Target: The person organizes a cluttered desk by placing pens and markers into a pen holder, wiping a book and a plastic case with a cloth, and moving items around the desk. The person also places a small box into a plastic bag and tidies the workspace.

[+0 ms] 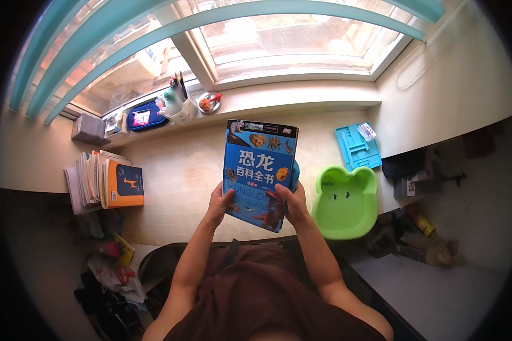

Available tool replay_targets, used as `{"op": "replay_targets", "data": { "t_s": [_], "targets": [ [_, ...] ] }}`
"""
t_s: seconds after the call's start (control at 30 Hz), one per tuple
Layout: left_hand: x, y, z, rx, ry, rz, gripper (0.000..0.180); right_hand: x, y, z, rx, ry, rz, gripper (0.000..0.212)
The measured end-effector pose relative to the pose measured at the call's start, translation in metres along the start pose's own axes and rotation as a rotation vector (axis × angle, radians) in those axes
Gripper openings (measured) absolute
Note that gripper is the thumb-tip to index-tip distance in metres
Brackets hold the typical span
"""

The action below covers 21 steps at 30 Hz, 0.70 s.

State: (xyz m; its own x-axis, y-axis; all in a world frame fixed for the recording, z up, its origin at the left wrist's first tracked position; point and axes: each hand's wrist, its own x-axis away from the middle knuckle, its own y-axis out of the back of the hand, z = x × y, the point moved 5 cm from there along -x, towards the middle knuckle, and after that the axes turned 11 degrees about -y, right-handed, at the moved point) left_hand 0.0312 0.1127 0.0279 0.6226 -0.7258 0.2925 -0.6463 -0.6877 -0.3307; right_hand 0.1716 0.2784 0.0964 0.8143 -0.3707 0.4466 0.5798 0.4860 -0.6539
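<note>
A blue picture book (256, 196) with dinosaurs on its cover is held up over the desk, front cover facing me and tilted slightly. My left hand (217, 204) grips its lower left edge, the thumb resting on the cover. At the lower right edge, my right hand (295, 203) has its thumb pressed on the front. Both hands' other fingers are mostly hidden behind the book. A teal thing (294, 175) shows just past the right edge of the book, near my right hand; its kind is hidden.
A green animal-shaped basin (347, 213) stands at the right, below a light-blue plastic tray (355, 146). Stacked books (122, 183) line the desk's left side. Along the windowsill are a blue pencil case (146, 116), a white pen holder (180, 109) and a small dish (209, 104).
</note>
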Motion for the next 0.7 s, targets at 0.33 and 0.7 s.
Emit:
{"op": "replay_targets", "data": {
  "t_s": [0.33,0.7],
  "targets": [
    [-0.015,-0.015,-0.089,-0.052,-0.290,-0.119,0.082,0.033,-0.093,-0.006,0.452,0.115,-0.100,0.038],
    [-0.014,-0.018,-0.073,0.979,-0.169,0.591,0.072,0.007,-0.240,-0.008,1.134,0.866,0.260,0.054]
  ]
}}
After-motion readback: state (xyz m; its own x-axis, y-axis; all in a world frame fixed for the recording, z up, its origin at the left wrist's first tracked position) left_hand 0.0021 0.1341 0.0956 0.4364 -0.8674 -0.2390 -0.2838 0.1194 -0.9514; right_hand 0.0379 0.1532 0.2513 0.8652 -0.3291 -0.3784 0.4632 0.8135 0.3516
